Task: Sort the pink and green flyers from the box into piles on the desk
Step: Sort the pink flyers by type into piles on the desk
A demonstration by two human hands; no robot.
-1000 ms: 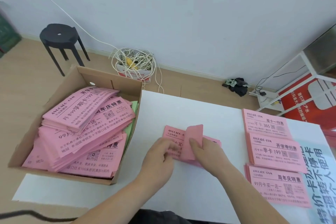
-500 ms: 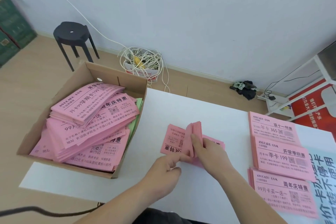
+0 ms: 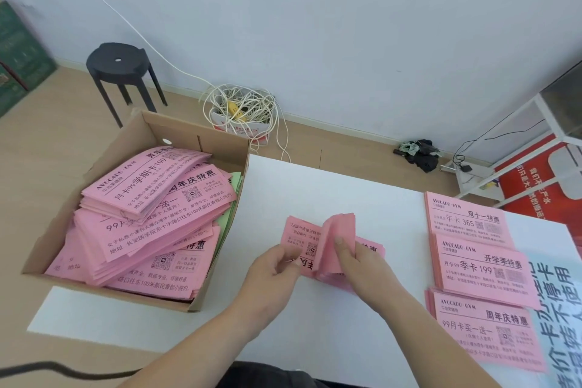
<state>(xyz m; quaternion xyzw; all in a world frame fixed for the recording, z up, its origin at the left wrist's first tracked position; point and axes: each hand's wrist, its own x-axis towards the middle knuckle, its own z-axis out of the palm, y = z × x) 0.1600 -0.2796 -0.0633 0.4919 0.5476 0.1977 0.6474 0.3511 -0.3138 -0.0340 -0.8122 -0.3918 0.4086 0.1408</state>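
A small stack of pink flyers [image 3: 302, 238] lies in the middle of the white desk [image 3: 315, 192]. My right hand [image 3: 362, 264] grips its right part and bends several sheets upward with the thumb. My left hand [image 3: 277, 268] pinches the near left edge of the same stack. A cardboard box [image 3: 195, 142] at the left holds many pink flyers [image 3: 151, 211], with green flyers [image 3: 234, 195] showing along its right wall. Three sorted pink piles lie at the right: one far [image 3: 466, 217], one in the middle [image 3: 482, 271], one near [image 3: 485, 331].
A pale blue printed sheet [image 3: 563, 309] lies under the right-hand piles at the desk's right edge. On the floor beyond stand a black stool [image 3: 118, 63], a small box of tangled white cable [image 3: 242, 110] and a white shelf frame [image 3: 535, 123].
My right hand has fanned more sheets upward from the stack. My left hand has slid back from on top of the stack to pinch its near left edge. The camera has shifted.
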